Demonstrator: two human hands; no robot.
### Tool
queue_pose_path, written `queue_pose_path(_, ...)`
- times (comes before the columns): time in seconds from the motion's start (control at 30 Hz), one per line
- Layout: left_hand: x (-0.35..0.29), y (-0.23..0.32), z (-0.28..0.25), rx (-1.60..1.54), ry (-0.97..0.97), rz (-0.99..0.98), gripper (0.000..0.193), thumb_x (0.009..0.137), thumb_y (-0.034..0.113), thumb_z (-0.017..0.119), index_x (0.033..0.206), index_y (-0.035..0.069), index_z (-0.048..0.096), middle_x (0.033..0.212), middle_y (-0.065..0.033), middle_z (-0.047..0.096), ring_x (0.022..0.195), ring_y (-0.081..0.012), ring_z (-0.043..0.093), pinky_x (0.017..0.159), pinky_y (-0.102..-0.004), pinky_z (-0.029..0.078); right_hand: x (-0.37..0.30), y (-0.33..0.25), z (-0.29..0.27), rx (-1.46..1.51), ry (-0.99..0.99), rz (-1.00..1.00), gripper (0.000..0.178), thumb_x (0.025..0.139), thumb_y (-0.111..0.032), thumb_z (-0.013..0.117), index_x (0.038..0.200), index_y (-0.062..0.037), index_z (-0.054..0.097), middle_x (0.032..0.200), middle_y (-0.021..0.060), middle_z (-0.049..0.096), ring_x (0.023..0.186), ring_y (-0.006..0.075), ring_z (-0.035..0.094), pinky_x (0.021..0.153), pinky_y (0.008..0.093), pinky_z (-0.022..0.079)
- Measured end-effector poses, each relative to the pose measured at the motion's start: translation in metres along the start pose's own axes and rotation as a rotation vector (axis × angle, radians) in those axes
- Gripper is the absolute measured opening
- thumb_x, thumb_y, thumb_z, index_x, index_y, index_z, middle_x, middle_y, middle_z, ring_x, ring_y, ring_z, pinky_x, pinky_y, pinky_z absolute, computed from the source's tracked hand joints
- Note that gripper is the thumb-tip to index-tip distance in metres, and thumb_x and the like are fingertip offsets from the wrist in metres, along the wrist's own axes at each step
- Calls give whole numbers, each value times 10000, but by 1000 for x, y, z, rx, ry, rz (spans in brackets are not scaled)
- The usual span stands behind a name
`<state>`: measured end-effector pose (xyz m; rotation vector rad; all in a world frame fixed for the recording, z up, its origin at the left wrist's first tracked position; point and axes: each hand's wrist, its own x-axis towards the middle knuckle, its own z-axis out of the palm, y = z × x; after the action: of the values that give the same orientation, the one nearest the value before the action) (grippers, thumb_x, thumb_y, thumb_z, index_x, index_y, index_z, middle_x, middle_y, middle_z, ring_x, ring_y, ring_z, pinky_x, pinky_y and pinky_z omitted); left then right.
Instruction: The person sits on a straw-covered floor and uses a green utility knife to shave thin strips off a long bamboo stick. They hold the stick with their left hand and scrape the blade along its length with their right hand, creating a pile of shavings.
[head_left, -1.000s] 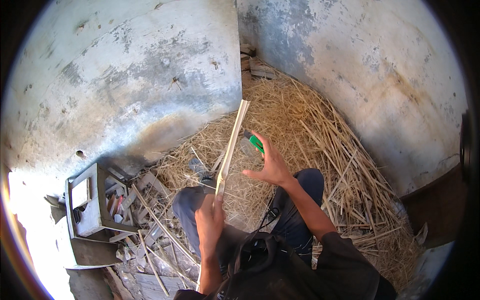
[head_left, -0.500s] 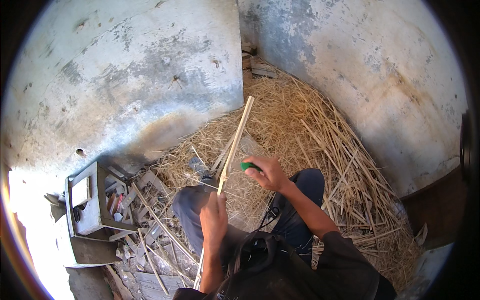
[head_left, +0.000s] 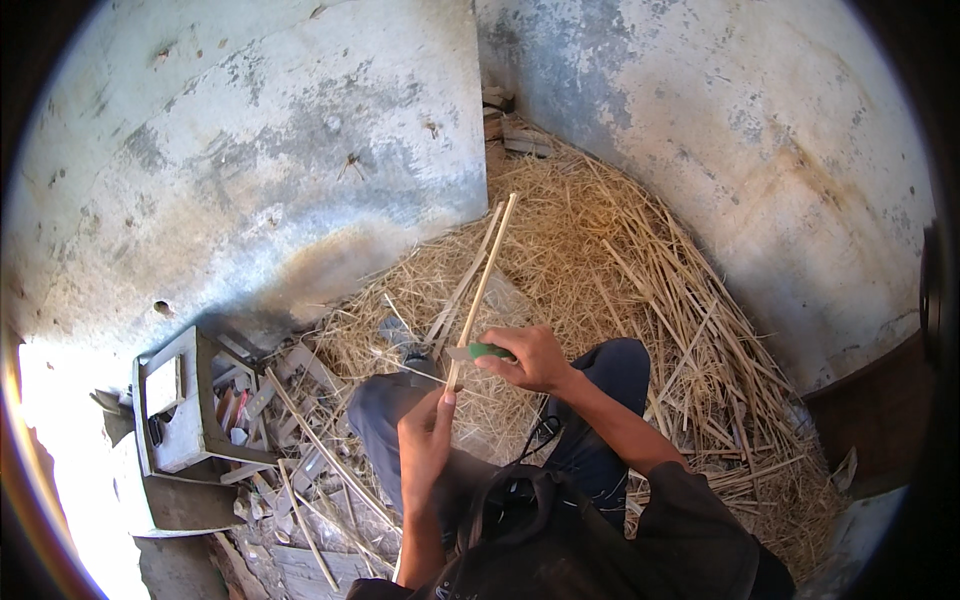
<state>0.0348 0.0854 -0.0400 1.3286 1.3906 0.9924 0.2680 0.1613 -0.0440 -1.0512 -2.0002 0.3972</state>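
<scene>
My left hand (head_left: pixel 424 440) is closed around the lower part of a long pale bamboo strip (head_left: pixel 490 262), which slants up and away to the right. In my right hand (head_left: pixel 535 358) is a knife with a green handle (head_left: pixel 490 351). Its short blade (head_left: pixel 458 353) lies across the strip, a little above my left thumb; whether it is cutting in cannot be told. Both hands are over my lap, between my bent knees. Beyond the left hand, a thin pale sliver (head_left: pixel 420 373) sticks out beside the strip.
Straw-like shavings (head_left: pixel 570 215) cover the floor ahead, with a heap of long strips (head_left: pixel 700 370) along the right wall. An overturned wooden stool-like frame (head_left: pixel 200 410) stands at left among scraps and loose sticks (head_left: pixel 310 440). Stained walls (head_left: pixel 300 130) close in the far side.
My right hand has moved left, bringing the knife blade from beside the bamboo strip onto it. The strip has shifted slightly right and looks narrower. My left hand stays nearly in place.
</scene>
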Motion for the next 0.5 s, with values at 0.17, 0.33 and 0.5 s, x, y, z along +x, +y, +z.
queue_pose_path(0.17,2,-1,-4,15,57,58,317,1069,229,747,1283,-1,787,788,-11,660,755,-91,543,686,-300,467,-1,1,-1,-10,21,18,357,1012,-448,734,1027,-93,773,800,95,750,641,271,733,571,384,536)
queue_pose_path(0.33,-2,5,-4,79,80,99,332,1063,227,755,1301,-5,777,780,11,638,747,-89,524,675,-304,448,-1,5,0,-29,54,-17,339,1003,-429,754,1016,-92,779,806,89,761,641,256,741,566,376,542)
queue_pose_path(0.5,-7,3,5,-80,51,45,350,1085,250,733,1308,-17,771,762,65,567,733,-66,447,641,-296,402,-1,7,-1,-62,96,-66,315,977,-411,791,989,-96,787,807,73,768,632,242,741,557,369,541)
